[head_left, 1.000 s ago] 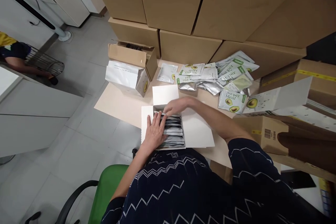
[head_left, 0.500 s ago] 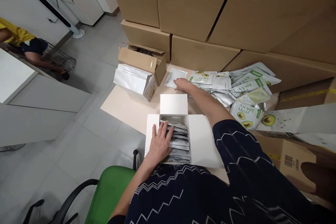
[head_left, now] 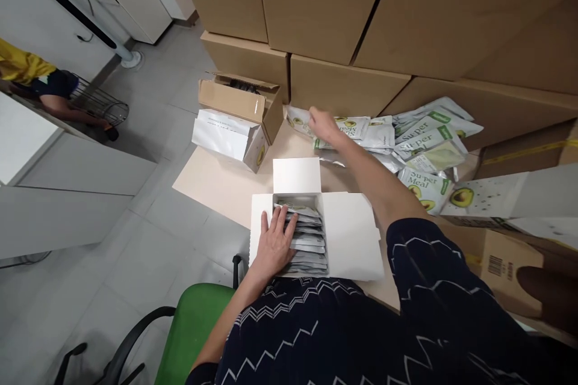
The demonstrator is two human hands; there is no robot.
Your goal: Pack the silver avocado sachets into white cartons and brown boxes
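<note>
Dark navy short-sleeved top (head_left: 343,337), thin white zigzag lines in rows; sleeve hem (head_left: 409,234) 4 o'clock; left hand (head_left: 274,243), right hand (head_left: 323,123) bare.

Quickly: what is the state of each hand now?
Left hand: open, flat on boxed sachets.
Right hand: blurred at loose sachets, cannot tell.

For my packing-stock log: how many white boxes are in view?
3: the open box under the left hand, the tipped box beside the brown carton, and the avocado-printed box at far right. More may lie hidden beneath that one.
</note>
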